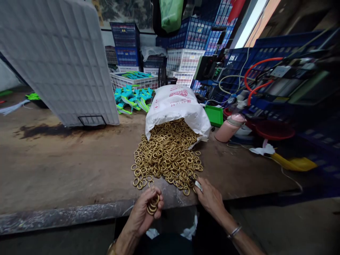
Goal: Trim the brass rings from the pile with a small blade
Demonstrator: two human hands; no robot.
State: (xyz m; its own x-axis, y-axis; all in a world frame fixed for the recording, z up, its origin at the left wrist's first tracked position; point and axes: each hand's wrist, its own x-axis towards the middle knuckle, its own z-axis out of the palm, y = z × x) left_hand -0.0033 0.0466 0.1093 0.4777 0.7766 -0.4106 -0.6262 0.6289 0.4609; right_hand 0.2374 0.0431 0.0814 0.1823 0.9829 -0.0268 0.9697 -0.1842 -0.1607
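Observation:
A heap of brass-coloured rings (pixel 167 154) spills from a white woven sack (pixel 176 102) onto the table. Several rings (pixel 152 205) lie in my left hand (pixel 147 209), whose fingers curl round them just in front of the heap, at the table's front edge. At the heap's right front edge, my right hand (pixel 211 196) is closed on a small tool (pixel 197 184) with a dark tip and a pale grey part. The tip reaches in among the rings; its exact kind is hard to make out.
A tall white ribbed panel (pixel 77 67) stands on the wooden table (pixel 79 166) at left. Behind the sack are turquoise-and-green plastic pieces (pixel 132 97) and stacked crates (pixel 186 60). A pink bottle (pixel 230 127), a green tray (pixel 214 115) and a machine with orange hoses (pixel 284 81) are at right.

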